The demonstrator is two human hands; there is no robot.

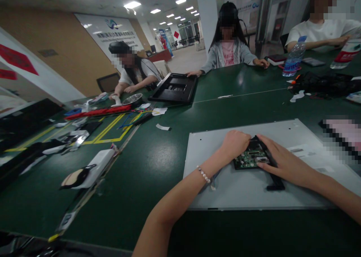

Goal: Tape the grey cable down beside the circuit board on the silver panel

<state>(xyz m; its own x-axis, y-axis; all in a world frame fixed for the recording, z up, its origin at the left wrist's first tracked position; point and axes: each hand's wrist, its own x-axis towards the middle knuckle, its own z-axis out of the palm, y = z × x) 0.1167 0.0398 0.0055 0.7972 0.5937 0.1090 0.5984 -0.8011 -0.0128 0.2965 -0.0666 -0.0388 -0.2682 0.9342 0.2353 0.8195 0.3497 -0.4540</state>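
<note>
A grey metal panel (225, 182) lies flat on the green table in front of me. A small green circuit board (251, 157) sits on it, with a black strip (275, 180) running from its right side toward me. My left hand (235, 144), a bead bracelet on the wrist, rests curled on the board's left edge. My right hand (282, 161) lies over the board's right edge and the black strip, fingers pressed against them.
Three other people sit at the far side of the table. A black monitor shell (175, 88) lies at the back. Water bottles (293, 58), black cables (324, 84), a red bar (98, 112), yellow tape lines (113, 131) and loose parts at left.
</note>
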